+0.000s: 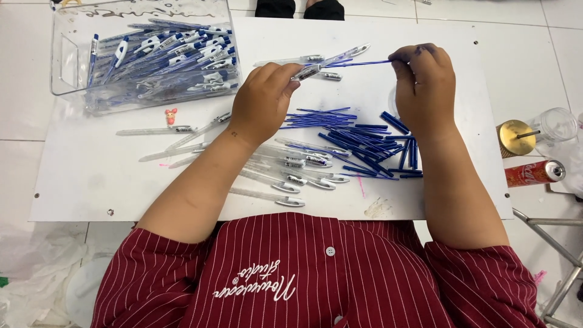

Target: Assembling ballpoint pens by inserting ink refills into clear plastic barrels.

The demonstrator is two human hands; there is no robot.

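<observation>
- Head view, upper centre of the frame: I see my left hand [264,97] pinching a clear pen barrel [331,61], and my right hand [425,82] closed on a thin blue refill [361,62] at its far end.
- I judge the refill light, bendy and ink-smeary; grip it near the tip. The barrel looks stiff and slick.

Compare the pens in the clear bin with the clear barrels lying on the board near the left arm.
The pens in the clear bin carry blue caps and clips; the clear barrels on the white board look colourless, with no blue parts. The binned pens are heaped and crossing inside a container; the barrels lie loose in a rough row, mostly pointing the same way. Both are slim, with see-through bodies.
</observation>
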